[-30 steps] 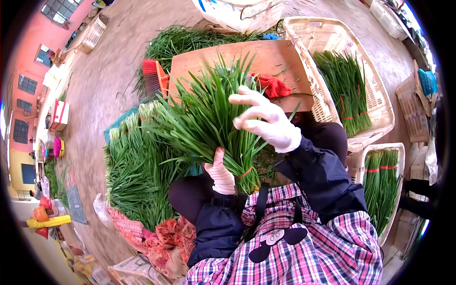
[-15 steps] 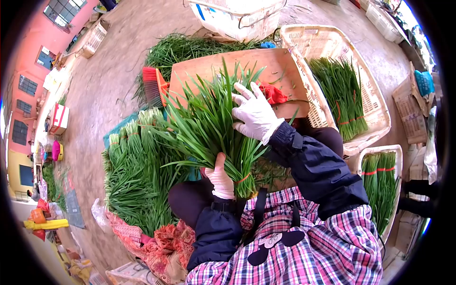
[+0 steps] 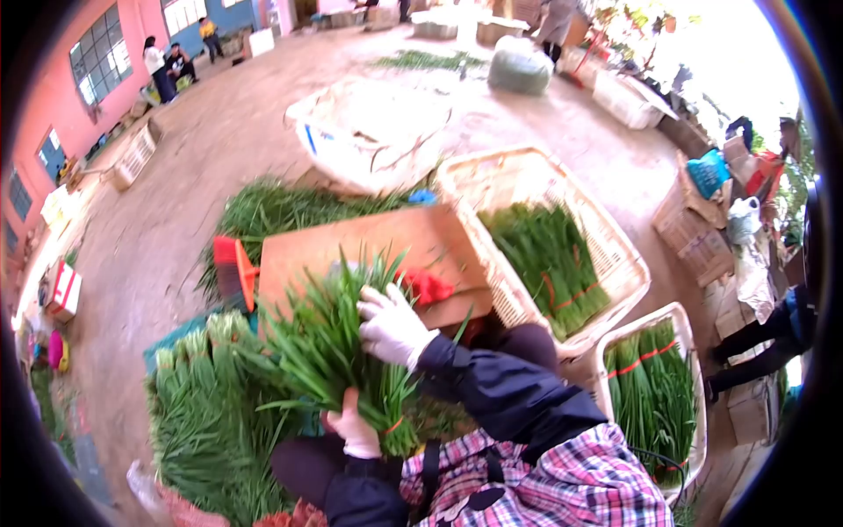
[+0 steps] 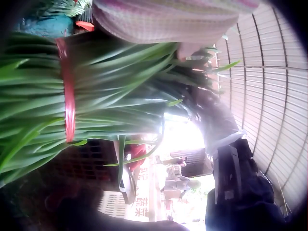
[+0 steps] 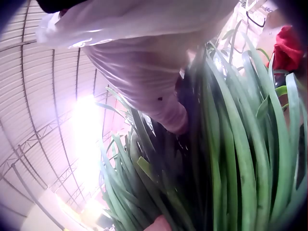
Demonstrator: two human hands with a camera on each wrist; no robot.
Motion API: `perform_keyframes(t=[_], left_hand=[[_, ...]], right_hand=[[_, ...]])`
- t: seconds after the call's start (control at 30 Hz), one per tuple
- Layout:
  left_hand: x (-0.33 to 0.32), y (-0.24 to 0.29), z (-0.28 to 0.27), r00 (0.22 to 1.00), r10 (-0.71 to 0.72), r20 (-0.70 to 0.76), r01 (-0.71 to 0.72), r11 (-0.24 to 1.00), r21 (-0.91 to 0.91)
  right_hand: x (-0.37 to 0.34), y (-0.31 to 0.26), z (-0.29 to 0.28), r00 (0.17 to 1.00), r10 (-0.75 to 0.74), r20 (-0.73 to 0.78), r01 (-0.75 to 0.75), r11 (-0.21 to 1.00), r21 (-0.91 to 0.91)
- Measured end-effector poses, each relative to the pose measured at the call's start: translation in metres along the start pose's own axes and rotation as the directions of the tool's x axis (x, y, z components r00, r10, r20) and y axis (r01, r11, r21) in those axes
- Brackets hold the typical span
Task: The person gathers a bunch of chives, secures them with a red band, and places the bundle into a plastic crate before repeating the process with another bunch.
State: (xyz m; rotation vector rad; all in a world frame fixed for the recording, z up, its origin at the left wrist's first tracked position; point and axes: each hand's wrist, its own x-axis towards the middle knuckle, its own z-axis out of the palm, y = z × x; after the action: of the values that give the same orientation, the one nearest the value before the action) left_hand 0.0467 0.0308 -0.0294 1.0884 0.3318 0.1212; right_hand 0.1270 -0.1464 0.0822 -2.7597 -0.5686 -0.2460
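A bunch of garlic chives [image 3: 307, 338] stands leaning over my lap, its flat green leaves fanning upward. A red band [image 4: 69, 91] circles its lower part. My left hand [image 3: 354, 430], in a pale glove, grips the bunch just above that band, thumb across the front. On the right side of the upper leaves lies my white-gloved right hand [image 3: 393, 329], its fingers extended and touching them. In the right wrist view one gloved finger [image 5: 174, 118] reaches down among the leaves, which hide the other fingertips.
Banded chive bunches [image 3: 206, 413] are piled at left. A brown board [image 3: 360, 237] with a red cloth [image 3: 428, 286] lies in front, a red broom [image 3: 235, 263] beside it. White crates [image 3: 628, 281] holding more bunches stand at right; loose greens [image 3: 290, 209] lie beyond the board.
My right hand has come down from above the leaves and now rests against them. My left hand keeps its grip. The head view has swung up and right, showing more floor and distant people.
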Motion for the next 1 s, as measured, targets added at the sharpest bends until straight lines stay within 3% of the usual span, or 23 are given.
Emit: perform_keyframes(t=[0.1,0.23,0.27,0.43,0.53,0.63,0.67,0.73,0.83,1.0], left_hand=[[-0.003,0.012,0.005,0.998,0.023,0.065,-0.023,1.0,-0.003],[-0.004,0.011,0.008,0.999,0.009,0.044,-0.007,0.999,-0.05],[-0.004,0.011,0.008,0.999,0.026,0.036,-0.024,0.999,-0.041],[0.005,0.003,-0.004,0.997,-0.009,-0.076,0.008,1.0,-0.013],[0.003,0.0,-0.012,0.992,0.126,-0.014,-0.123,0.98,0.159],[0.007,0.003,-0.002,0.999,-0.028,-0.024,0.025,0.993,-0.117],[0.006,0.006,-0.001,0.998,-0.044,-0.033,0.041,0.995,-0.093],[0.006,0.006,-0.005,0.999,-0.028,-0.032,0.028,0.999,-0.02],[0.0,0.013,0.001,0.999,-0.036,-0.025,0.036,0.999,-0.003],[0.0,0.014,0.006,0.999,-0.031,0.023,0.033,0.994,-0.101]], right_hand=[[-0.002,0.0,0.004,1.0,0.023,0.013,-0.023,1.0,-0.008],[-0.003,0.002,0.009,0.999,0.048,-0.003,-0.048,0.998,0.026],[-0.003,0.001,0.006,0.998,0.041,0.054,-0.044,0.998,0.048],[-0.013,0.004,0.024,0.989,0.067,-0.129,-0.034,0.969,0.244],[-0.017,0.01,0.036,0.984,0.12,-0.129,-0.068,0.935,0.347],[-0.02,0.016,0.046,0.98,0.139,-0.141,-0.071,0.911,0.407],[-0.019,0.017,0.046,0.98,0.144,-0.135,-0.077,0.908,0.412],[-0.019,0.018,0.045,0.98,0.149,-0.131,-0.082,0.905,0.418],[-0.016,0.01,0.034,0.984,0.15,-0.1,-0.117,0.953,0.279],[-0.012,-0.001,0.027,0.967,0.027,-0.254,0.001,0.994,0.11]])
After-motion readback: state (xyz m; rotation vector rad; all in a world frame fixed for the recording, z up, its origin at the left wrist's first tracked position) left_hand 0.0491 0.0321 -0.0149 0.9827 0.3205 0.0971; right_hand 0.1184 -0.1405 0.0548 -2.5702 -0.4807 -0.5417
